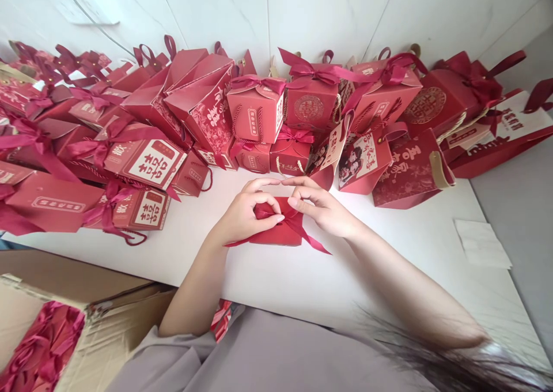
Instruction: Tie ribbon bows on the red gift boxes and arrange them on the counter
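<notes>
A small red gift box [276, 238] sits on the white table in front of me, between both hands. A dark pink satin ribbon [295, 226] crosses its top, one tail trailing to the left and the other to the lower right. With thumb and index finger curled together, my left hand [246, 212] pinches the ribbon near its middle. My right hand [325, 209] has its thumb and fingers closed at the ribbon by the box's upper right edge. The fingertips of both hands meet above the far edge. Fingers partly cover the knot.
Finished-looking red boxes with bows, such as a double-happiness box [151, 161] and a box with rope handles [254, 112], crowd the table's back and left. An open carton [116, 323] with bowed boxes stands lower left. A white paper [481, 243] lies at right.
</notes>
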The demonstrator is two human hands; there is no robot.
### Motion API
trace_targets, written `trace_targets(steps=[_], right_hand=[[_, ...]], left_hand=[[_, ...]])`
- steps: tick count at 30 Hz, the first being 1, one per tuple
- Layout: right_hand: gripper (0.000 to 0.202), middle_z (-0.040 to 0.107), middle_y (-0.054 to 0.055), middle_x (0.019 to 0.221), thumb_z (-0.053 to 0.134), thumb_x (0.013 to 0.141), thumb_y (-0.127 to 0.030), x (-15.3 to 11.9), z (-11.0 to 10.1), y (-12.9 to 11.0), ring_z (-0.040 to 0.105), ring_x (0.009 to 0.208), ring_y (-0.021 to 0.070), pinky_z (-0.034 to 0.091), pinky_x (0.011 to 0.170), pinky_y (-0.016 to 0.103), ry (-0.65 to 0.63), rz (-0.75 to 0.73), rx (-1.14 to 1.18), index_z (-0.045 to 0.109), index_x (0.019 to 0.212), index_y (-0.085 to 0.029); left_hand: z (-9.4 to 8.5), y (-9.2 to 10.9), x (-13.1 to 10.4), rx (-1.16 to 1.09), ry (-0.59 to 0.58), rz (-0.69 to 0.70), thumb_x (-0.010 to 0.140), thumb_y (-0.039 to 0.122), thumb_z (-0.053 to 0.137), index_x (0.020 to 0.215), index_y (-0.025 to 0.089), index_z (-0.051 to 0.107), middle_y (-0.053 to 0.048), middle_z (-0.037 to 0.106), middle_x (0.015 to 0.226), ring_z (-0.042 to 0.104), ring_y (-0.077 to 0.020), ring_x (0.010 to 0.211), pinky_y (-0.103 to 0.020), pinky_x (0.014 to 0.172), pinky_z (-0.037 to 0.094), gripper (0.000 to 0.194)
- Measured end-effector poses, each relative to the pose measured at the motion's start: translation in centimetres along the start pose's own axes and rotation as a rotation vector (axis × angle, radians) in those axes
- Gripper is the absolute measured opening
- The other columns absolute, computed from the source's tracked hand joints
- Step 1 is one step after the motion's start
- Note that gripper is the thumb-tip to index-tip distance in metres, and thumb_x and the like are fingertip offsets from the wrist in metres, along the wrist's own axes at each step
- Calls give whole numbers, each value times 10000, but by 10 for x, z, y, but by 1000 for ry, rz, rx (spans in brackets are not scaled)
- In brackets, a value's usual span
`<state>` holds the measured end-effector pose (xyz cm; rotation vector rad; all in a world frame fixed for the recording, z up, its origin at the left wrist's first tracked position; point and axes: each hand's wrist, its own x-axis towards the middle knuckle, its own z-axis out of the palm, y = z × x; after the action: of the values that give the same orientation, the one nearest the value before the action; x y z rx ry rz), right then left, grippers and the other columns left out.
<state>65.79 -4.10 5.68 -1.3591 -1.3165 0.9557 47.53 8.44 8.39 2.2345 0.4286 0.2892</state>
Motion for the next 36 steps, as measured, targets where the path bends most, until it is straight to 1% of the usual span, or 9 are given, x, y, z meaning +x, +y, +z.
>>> trace_targets(steps=[5, 9, 12, 15, 21, 24, 26, 33, 36], right_hand=[[323, 552, 71, 1289, 539, 965, -491, 3, 11, 9, 415, 1379, 228, 351, 1105, 397, 109, 0, 28, 600, 797, -222], [304, 620, 57, 1146, 505, 969, -523, 1, -2, -3, 571, 1108, 214, 457, 908, 343, 185, 38, -81, 578, 1042, -238], [408, 650, 23, 910, 407, 993, -575, -8, -16, -15, 598, 871, 193, 448, 806, 333, 176, 143, -244, 584, 879, -225], [493, 656, 5, 799, 347, 996, -610, -25, -20, -23, 600, 768, 188, 442, 740, 332, 32, 240, -327, 581, 788, -230], [277, 678, 14, 885, 577, 927, -519, -66, 6, -23, 602, 746, 192, 451, 709, 321, 21, 199, -448, 582, 947, -243], [255, 666, 33, 812, 478, 987, -430, -80, 16, -22, 572, 671, 194, 417, 672, 332, 71, 171, -586, 613, 906, -228], [326, 667, 34, 778, 424, 1012, -423, -83, 17, -24, 579, 672, 191, 409, 661, 324, 84, 192, -503, 628, 854, -224], [376, 698, 9, 680, 512, 984, -480, -77, 20, -25, 637, 669, 151, 478, 713, 277, -8, 336, 321, 627, 760, -201], [354, 672, 5, 653, 546, 970, -437, -77, 22, -26, 602, 628, 140, 460, 656, 269, -59, 319, 319, 608, 724, -191]], left_hand=[[-2, -2, 1, 2, -31, 0, 829, 296, 679, 818, 219, 692, -52, 527, 1401, 475, -268, 1343, -452, 1172, 359, 79], [-1, -3, -2, -54, -17, -11, 853, 281, 652, 837, 213, 675, -54, 530, 1393, 491, -249, 1328, -428, 1174, 345, 74], [-1, -5, -3, -103, -10, -14, 899, 262, 581, 844, 204, 666, -66, 536, 1385, 497, -237, 1322, -420, 1168, 346, 117], [-1, -6, -2, -122, -9, 4, 924, 239, 520, 836, 201, 660, -75, 544, 1373, 502, -234, 1316, -420, 1160, 354, 170], [-1, -6, -1, -71, -14, 38, 882, 234, 588, 828, 198, 637, -87, 555, 1356, 505, -242, 1309, -434, 1163, 354, 81], [-1, -6, -1, -74, -10, 38, 876, 234, 597, 833, 198, 643, -84, 555, 1359, 507, -243, 1308, -430, 1160, 360, 73], [0, -7, -1, -77, -10, 33, 869, 235, 608, 838, 199, 650, -77, 554, 1362, 510, -243, 1306, -425, 1159, 360, 63], [-1, -8, 1, -44, -8, 29, 845, 242, 652, 819, 200, 660, -64, 558, 1349, 526, -228, 1291, -390, 1165, 350, 50], [-2, -7, 1, -29, -9, 15, 840, 245, 661, 810, 201, 661, -62, 562, 1345, 533, -230, 1283, -392, 1161, 353, 53]])
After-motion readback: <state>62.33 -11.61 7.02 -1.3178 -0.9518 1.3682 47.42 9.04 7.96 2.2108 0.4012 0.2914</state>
